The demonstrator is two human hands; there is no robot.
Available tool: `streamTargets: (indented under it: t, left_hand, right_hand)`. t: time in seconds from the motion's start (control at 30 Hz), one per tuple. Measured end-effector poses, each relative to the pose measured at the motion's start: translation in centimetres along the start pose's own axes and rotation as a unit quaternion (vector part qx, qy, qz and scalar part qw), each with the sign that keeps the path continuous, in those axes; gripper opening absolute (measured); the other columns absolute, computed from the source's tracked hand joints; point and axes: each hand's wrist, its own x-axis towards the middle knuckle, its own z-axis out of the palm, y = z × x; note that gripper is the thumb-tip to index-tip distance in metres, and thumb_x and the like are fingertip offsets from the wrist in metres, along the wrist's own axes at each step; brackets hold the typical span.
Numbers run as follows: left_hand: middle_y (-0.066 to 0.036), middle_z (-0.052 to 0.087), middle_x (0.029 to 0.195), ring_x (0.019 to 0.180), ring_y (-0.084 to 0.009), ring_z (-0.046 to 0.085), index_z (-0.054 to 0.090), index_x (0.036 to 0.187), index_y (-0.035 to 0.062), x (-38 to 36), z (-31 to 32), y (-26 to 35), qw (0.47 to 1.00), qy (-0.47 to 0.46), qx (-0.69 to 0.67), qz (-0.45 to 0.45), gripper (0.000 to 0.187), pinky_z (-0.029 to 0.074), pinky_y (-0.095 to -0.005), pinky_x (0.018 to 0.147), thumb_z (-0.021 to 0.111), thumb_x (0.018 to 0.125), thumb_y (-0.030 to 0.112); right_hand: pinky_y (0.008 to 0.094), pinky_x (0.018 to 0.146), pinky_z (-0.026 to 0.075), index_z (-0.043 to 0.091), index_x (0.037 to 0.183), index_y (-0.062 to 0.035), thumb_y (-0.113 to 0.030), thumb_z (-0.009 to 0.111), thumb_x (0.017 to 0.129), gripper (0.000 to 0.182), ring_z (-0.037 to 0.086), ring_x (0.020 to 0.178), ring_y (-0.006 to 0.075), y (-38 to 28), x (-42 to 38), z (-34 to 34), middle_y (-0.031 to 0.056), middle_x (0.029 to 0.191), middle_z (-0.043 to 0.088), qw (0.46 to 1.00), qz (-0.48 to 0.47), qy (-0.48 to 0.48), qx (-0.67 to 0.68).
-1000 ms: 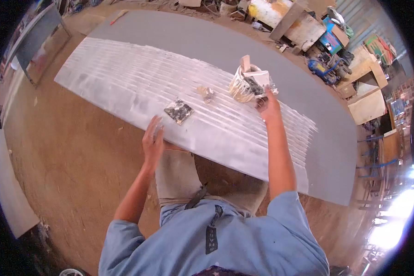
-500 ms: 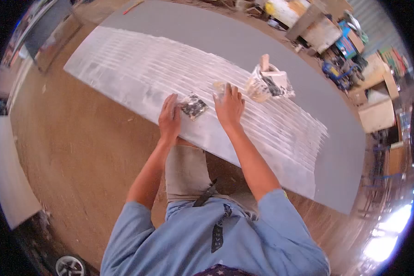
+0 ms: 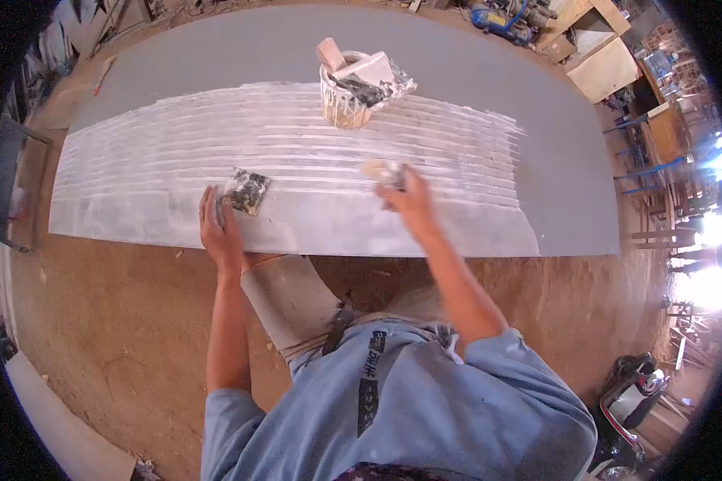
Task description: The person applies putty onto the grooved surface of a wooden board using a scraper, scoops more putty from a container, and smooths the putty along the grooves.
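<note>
A large grey board (image 3: 569, 192) carries a ridged layer of white paste. My left hand (image 3: 221, 223), at the board's near edge, grips a square, paste-smeared spreader plate (image 3: 247, 190) by its left side. My right hand (image 3: 409, 196) is blurred over the right part of the white ridges, closed on a small scraper (image 3: 385, 172) with a pale, yellowish end. Beyond the hands, a paste-streaked bucket (image 3: 343, 104) stands on the board. Across its top lie a wooden-handled tool (image 3: 330, 54) and a smeared white block.
A thin red stick (image 3: 103, 76) lies at the board's far left. Behind the board are a blue compressor (image 3: 501, 24) and wooden boxes (image 3: 606, 70). A dark metal frame (image 3: 12, 184) stands at the left, and a motorcycle (image 3: 630, 409) at the lower right.
The view has turned to the right, shifting the board and bucket leftward in it. My right hand has moved away from my left hand and nearer the board's front edge. Both hands keep their hold.
</note>
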Motion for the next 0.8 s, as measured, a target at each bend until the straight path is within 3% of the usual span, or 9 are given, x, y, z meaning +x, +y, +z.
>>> streamTargets:
  t: [0.07,0.13,0.17,0.23,0.27,0.33,0.57,0.73,0.8]
  left_hand:
    - [-0.017,0.058,0.139,0.13,-0.0339,0.054,0.061,0.132,0.0016,0.2,0.2,0.5,1.0,-0.003,0.007,-0.004,0.035,0.043,-0.0407,0.107,0.056,0.101,0.018]
    - [-0.017,0.058,0.139,0.129,-0.034,0.055,0.062,0.131,0.002,0.3,0.2,0.7,1.0,0.001,0.031,-0.002,0.035,0.043,-0.0407,0.107,0.057,0.101,0.018]
    - [-0.017,0.058,0.139,0.129,-0.034,0.055,0.062,0.131,0.002,0.1,0.2,0.6,0.999,-0.002,0.032,-0.004,0.035,0.043,-0.0407,0.107,0.057,0.101,0.018]
    - [-0.017,0.059,0.138,0.129,-0.0341,0.055,0.062,0.131,0.0024,0.2,0.2,0.3,0.999,0.002,0.035,0.011,0.035,0.043,-0.0406,0.107,0.057,0.101,0.019]
    - [-0.017,0.059,0.138,0.129,-0.0341,0.055,0.062,0.131,0.0024,0.2,0.2,0.2,0.999,0.001,0.037,0.011,0.035,0.043,-0.0406,0.107,0.057,0.101,0.019]
    - [-0.016,0.059,0.138,0.129,-0.0337,0.055,0.062,0.131,0.0022,0.2,0.1,0.2,0.998,-0.002,0.053,0.017,0.035,0.043,-0.0403,0.107,0.057,0.101,0.02]
    - [-0.016,0.058,0.14,0.131,-0.0324,0.054,0.062,0.131,0.0022,0.1,0.3,-0.4,0.999,-0.01,0.031,-0.001,0.036,0.042,-0.0404,0.108,0.057,0.101,0.021]
    - [-0.014,0.057,0.141,0.131,-0.0317,0.054,0.063,0.13,0.0026,0.2,0.2,-0.1,0.999,-0.01,0.042,0.0,0.036,0.042,-0.0406,0.108,0.057,0.102,0.023]
    - [-0.014,0.058,0.141,0.13,-0.0317,0.054,0.064,0.129,0.0029,0.1,0.2,0.1,0.999,-0.007,0.035,-0.005,0.035,0.042,-0.0403,0.108,0.058,0.101,0.023]
  right_hand:
    - [0.037,0.067,0.053,0.065,0.107,-0.0002,-0.03,0.075,0.088,0.036,0.063,0.069,0.0158,0.1,-0.9,-5.3,0.0065,0.079,0.065,0.994,0.063,0.048,-0.08]
    - [0.039,0.069,0.052,0.064,0.109,0.0009,-0.035,0.072,0.089,0.042,0.066,0.075,0.0223,2.0,-0.7,-8.5,0.0125,0.082,0.067,0.976,0.028,0.068,-0.205]
    - [0.039,0.069,0.052,0.064,0.109,0.0009,-0.035,0.072,0.089,0.042,0.066,0.075,0.0223,2.8,-0.8,-8.7,0.0125,0.082,0.067,0.976,0.031,0.066,-0.205]
    - [0.0448,0.073,0.05,0.063,0.108,0.0022,-0.037,0.069,0.09,0.043,0.067,0.082,0.034,1.5,-1.0,-7.8,0.0201,0.086,0.068,0.945,0.005,0.068,-0.319]
    - [0.0448,0.073,0.05,0.063,0.108,0.0022,-0.037,0.069,0.09,0.043,0.067,0.082,0.034,1.4,-0.9,-7.0,0.0201,0.086,0.068,0.946,0.006,0.067,-0.318]
    - [0.0504,0.076,0.049,0.064,0.104,0.0021,-0.039,0.066,0.091,0.043,0.065,0.086,0.0426,0.9,-0.6,-5.3,0.0232,0.09,0.068,0.929,-0.048,0.04,-0.366]
    - [0.0521,0.082,0.05,0.063,0.097,0.0007,-0.041,0.063,0.091,0.042,0.065,0.093,0.0441,-1.2,-0.3,-3.4,0.0237,0.093,0.069,0.93,-0.003,-0.015,-0.368]
    - [0.049,0.075,0.05,0.065,0.099,0.0,-0.041,0.066,0.088,0.042,0.066,0.086,0.0432,0.2,0.4,-2.6,0.0245,0.089,0.069,0.925,-0.101,0.055,-0.362]
    - [0.048,0.073,0.05,0.065,0.097,-0.0002,-0.04,0.067,0.087,0.041,0.066,0.083,0.0423,0.8,0.8,-2.3,0.0235,0.088,0.069,0.927,-0.097,0.084,-0.353]
